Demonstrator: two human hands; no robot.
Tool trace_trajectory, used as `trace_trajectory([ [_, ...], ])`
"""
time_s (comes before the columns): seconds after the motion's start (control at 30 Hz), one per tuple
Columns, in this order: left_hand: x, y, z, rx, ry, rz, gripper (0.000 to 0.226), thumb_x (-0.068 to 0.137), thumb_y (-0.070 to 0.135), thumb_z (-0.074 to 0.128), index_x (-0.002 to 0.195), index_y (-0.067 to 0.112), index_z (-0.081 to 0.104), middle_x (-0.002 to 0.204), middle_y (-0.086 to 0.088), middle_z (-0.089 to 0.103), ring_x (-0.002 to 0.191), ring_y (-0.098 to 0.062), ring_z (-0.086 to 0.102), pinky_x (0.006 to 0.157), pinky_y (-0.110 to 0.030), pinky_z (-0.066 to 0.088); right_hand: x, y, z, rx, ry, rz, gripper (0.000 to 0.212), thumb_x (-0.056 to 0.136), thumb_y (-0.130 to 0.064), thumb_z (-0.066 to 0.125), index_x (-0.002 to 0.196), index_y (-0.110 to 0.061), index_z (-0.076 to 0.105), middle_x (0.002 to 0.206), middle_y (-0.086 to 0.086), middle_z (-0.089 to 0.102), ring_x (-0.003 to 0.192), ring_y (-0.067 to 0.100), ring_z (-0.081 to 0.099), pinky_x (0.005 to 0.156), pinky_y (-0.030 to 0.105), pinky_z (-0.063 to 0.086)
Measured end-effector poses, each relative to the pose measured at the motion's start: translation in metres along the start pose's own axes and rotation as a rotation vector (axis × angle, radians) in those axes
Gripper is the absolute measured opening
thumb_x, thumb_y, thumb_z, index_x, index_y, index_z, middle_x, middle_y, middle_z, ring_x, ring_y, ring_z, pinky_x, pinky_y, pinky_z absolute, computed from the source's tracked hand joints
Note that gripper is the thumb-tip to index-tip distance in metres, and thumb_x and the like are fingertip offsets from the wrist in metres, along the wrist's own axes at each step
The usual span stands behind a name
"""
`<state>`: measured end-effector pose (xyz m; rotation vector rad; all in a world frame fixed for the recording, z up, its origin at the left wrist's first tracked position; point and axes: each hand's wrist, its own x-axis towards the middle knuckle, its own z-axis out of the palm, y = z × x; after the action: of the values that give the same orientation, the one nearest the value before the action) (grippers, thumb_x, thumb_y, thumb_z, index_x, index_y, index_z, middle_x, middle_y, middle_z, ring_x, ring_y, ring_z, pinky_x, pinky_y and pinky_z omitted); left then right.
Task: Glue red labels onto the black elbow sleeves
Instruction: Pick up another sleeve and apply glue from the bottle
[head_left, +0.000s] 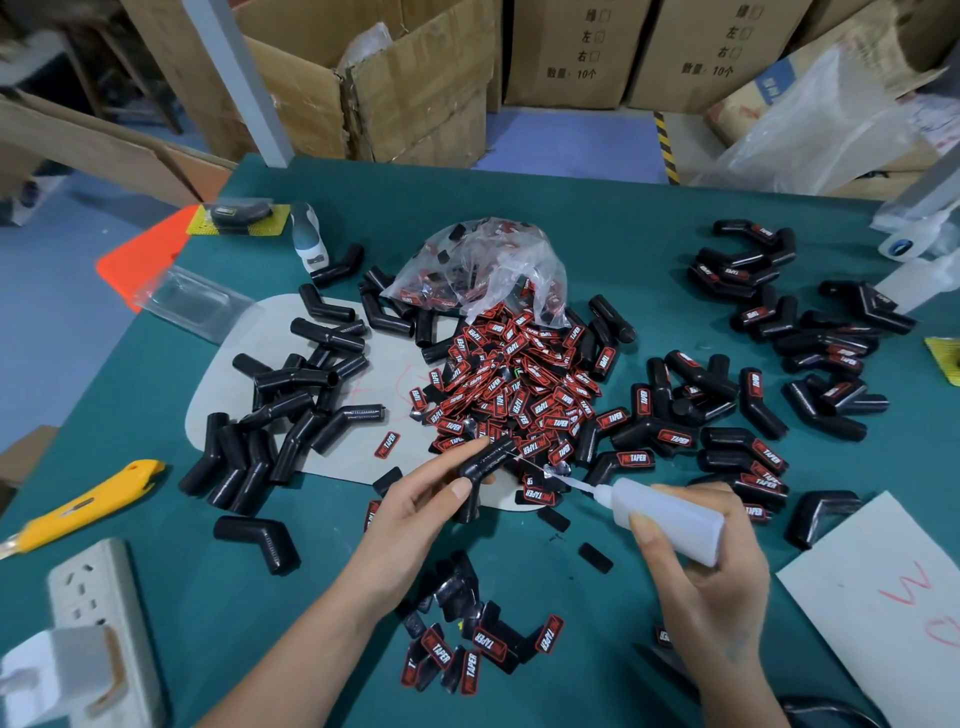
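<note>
While both hands work near the front edge, the scene reads so:

Counter (623, 208): a teal surface carrying everything below, with cardboard boxes (421, 88) on the floor behind it.
Grey mat (244, 353): lies flat on the left half of the counter, partly under the sleeves and labels.
Plastic bag (483, 260): clear and crumpled, at centre rear, its mouth spilling labels toward the person.
Label pile (519, 384): red-and-black labels heaped at the middle; a smaller scatter lies near the front between the forearms.
Unlabelled sleeves (291, 410): black elbow sleeves heaped on the left, across the mat.
Labelled sleeves (779, 332): black elbow sleeves bearing red labels, spread over the right side.
Power strip (98, 613): white, at the front left corner.
Utility knife (83, 504): yellow, lying left of the hands.
Right hand (701, 566): curled round a white glue bottle (670, 514), nozzle pointing left at the held sleeve.
Left hand (421, 499): grips one black sleeve (485, 460) just above the front edge of the label pile.
</note>
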<state>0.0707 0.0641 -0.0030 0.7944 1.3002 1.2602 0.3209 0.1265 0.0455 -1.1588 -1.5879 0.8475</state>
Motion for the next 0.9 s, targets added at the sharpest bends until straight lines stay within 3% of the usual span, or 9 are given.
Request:
trace_trajectory([
  [0.17, -0.0002, 0.0011, 0.0000, 0.003, 0.005, -0.002, 0.056, 0.091, 0.056, 0.074, 0.142, 0.034, 0.066, 0.133, -0.006, 0.071, 0.110, -0.008, 0.063, 0.092, -0.021, 0.048, 0.0010, -0.0001, -0.0010, -0.010, 0.006, -0.007, 0.028, 0.082, -0.044, 0.069, 0.103, -0.060, 0.062, 0.100, -0.026, 0.063, 0.090, -0.003, 0.063, 0.071, 0.007, 0.046],
  [0.3, -0.0002, 0.0009, 0.0000, -0.002, 0.011, -0.001, 0.050, 0.094, 0.047, 0.071, 0.141, 0.033, 0.066, 0.135, -0.007, 0.071, 0.117, -0.012, 0.063, 0.096, -0.023, 0.049, 0.0012, -0.0003, -0.0009, -0.008, 0.008, -0.006, 0.028, 0.082, -0.044, 0.069, 0.104, -0.061, 0.062, 0.100, -0.028, 0.063, 0.090, -0.003, 0.063, 0.071, 0.009, 0.047],
  [0.63, -0.0015, 0.0048, 0.0040, 0.007, 0.014, 0.016, 0.047, 0.095, 0.040, 0.068, 0.141, 0.031, 0.067, 0.133, -0.005, 0.072, 0.108, -0.007, 0.063, 0.092, -0.020, 0.048, -0.0007, 0.0021, -0.0003, 0.011, -0.010, -0.001, 0.027, 0.081, -0.043, 0.069, 0.102, -0.059, 0.063, 0.098, -0.025, 0.064, 0.089, -0.001, 0.063, 0.073, 0.007, 0.046],
  [0.73, -0.0019, 0.0062, 0.0044, 0.016, 0.012, 0.014, 0.046, 0.095, 0.041, 0.067, 0.141, 0.034, 0.067, 0.133, -0.005, 0.072, 0.111, -0.009, 0.064, 0.093, -0.021, 0.048, -0.0012, 0.0016, 0.0000, 0.002, -0.041, -0.013, 0.028, 0.081, -0.043, 0.070, 0.102, -0.059, 0.062, 0.098, -0.024, 0.064, 0.088, -0.001, 0.063, 0.072, 0.007, 0.045],
  [0.9, -0.0020, 0.0040, 0.0027, 0.023, 0.000, 0.003, 0.047, 0.095, 0.042, 0.067, 0.142, 0.035, 0.065, 0.140, -0.005, 0.069, 0.133, -0.023, 0.060, 0.104, -0.028, 0.048, -0.0011, 0.0035, -0.0007, 0.001, -0.028, -0.005, 0.027, 0.081, -0.043, 0.070, 0.102, -0.058, 0.062, 0.098, -0.023, 0.064, 0.087, 0.001, 0.063, 0.071, 0.007, 0.045],
])
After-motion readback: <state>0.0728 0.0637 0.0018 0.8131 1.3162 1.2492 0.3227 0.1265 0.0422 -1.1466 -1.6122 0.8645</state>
